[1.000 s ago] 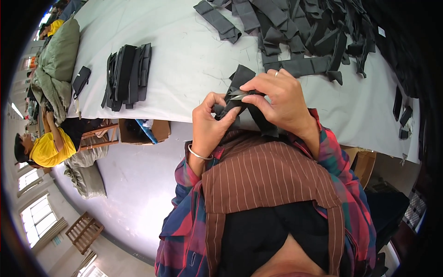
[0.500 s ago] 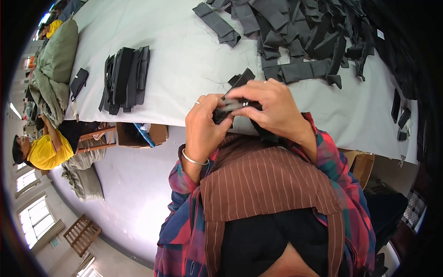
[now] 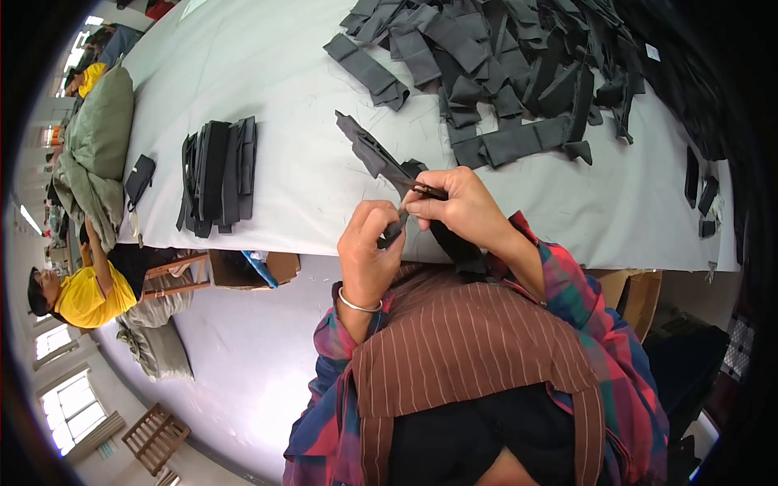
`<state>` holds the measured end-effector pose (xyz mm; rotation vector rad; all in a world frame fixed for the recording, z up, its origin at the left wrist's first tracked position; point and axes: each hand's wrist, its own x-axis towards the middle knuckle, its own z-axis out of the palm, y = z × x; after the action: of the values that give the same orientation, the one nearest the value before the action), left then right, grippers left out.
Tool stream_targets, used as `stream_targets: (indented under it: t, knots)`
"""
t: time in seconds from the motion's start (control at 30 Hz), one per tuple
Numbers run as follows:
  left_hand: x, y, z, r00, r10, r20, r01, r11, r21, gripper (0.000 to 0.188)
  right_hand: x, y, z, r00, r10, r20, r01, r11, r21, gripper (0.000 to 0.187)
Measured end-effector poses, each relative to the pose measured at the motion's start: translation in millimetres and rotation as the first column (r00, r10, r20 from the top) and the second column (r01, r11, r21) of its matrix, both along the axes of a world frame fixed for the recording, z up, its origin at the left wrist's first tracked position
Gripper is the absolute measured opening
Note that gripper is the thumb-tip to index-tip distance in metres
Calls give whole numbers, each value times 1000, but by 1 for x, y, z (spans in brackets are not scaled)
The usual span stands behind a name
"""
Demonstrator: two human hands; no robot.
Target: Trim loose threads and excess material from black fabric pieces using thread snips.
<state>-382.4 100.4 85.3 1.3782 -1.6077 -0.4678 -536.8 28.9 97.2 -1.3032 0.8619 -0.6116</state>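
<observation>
Dark cloth strip (image 3: 372, 154), held above the near edge of the table (image 3: 312, 174).

I see the left hand (image 3: 369, 247) pinched on dark cloth, apparently the strip's near end; the right hand (image 3: 463, 206) is closed on a small dark tool (image 3: 430, 192) beside it. I judge the strip light, soft, not slippery, stiffer along its folds. Grip between thumb and fingertips, close to the tool, to limit flop. Appearance: matte grey-black, narrow, creased, slanting away leftward, uneven at the far tip. Beyond lie a stack (image 3: 215, 174) of folded pieces and a loose pile (image 3: 506, 77).
</observation>
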Motion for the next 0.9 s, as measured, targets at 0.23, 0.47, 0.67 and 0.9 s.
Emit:
stream_targets:
  t: [0.23,0.47,0.67,0.9]
  knots:
    - [-14,-2,-11,993,105,61,-101,993,-60,32,7,7,2,836,-385,-390,-12,699,-715,12]
    - [-17,-12,-8,986,163,18,-158,975,-155,36,13,-14,4,911,-367,-189,233,834,-500,18]
    - [-9,-16,-10,965,262,-20,-258,929,-264,34,-6,-26,16,935,-349,-55,298,863,-409,28]
    - [-3,-12,-13,945,325,-39,-321,895,-310,36,-19,2,12,952,-300,-54,248,864,-439,21]
